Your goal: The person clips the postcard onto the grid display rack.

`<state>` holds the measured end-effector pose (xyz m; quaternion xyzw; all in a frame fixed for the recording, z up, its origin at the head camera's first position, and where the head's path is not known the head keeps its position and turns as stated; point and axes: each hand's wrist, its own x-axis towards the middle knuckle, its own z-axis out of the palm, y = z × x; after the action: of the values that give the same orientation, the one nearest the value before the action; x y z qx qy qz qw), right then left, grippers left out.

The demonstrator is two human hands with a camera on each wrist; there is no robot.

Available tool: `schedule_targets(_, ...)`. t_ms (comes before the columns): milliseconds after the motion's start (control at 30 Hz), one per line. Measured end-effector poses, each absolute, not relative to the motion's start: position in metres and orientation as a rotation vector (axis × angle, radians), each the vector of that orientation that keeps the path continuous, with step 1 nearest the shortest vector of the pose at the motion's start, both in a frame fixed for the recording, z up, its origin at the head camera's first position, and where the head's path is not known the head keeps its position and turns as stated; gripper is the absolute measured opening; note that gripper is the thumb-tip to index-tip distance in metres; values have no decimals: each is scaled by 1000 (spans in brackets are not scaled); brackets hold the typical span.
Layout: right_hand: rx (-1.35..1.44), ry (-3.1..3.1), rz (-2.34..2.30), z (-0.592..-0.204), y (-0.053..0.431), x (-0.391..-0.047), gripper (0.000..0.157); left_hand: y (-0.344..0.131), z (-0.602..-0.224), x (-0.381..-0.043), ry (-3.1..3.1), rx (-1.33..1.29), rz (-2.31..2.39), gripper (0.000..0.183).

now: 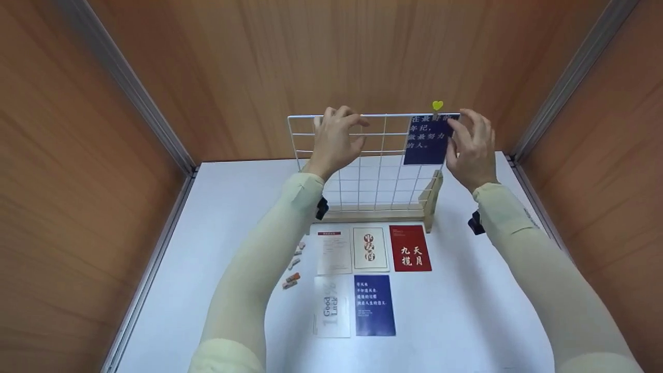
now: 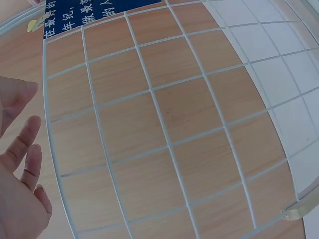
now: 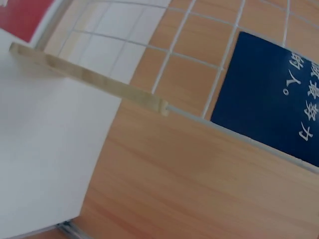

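Note:
A dark blue card (image 1: 427, 145) with white characters hangs at the top right of a white wire grid (image 1: 380, 134). Above it a yellow heart-topped clip (image 1: 437, 105) sits on the top wire. My right hand (image 1: 472, 153) is at the card's right edge, fingers bent, thumb and index finger apart; whether they touch the card is unclear. No part of it shows in the right wrist view. Near the top left of the grid is my left hand (image 1: 336, 137), fingers loosely bent and holding nothing. The left wrist view shows its fingers (image 2: 30, 134) beside the grid's edge.
A wooden stand (image 1: 429, 207) supports the grid on the white table (image 1: 456, 321). Before it lie a red card (image 1: 410, 248), a framed-pattern card (image 1: 370, 249), a pale card (image 1: 334, 254), a "Good Luck" card (image 1: 331, 308) and a blue card (image 1: 375, 305). Small clips (image 1: 291, 281) lie left.

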<state>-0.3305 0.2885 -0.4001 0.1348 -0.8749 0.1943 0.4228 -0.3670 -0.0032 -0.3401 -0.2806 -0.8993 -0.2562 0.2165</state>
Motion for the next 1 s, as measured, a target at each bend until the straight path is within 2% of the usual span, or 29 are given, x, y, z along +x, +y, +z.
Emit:
schedule_targets(567,596,-2213,615,-464,249,-292,27,-41,-392,-335,-2445,-732,-785,20)
schedule_targets(833,516,-2597,802,-514,228,-265,27,-58,-417,-322,-2461,-689,-829,20)
schedule_targets(1000,523,-2793,808,-540,218,-250,21,-70,-441,-313,-2507,-655,-855,17)
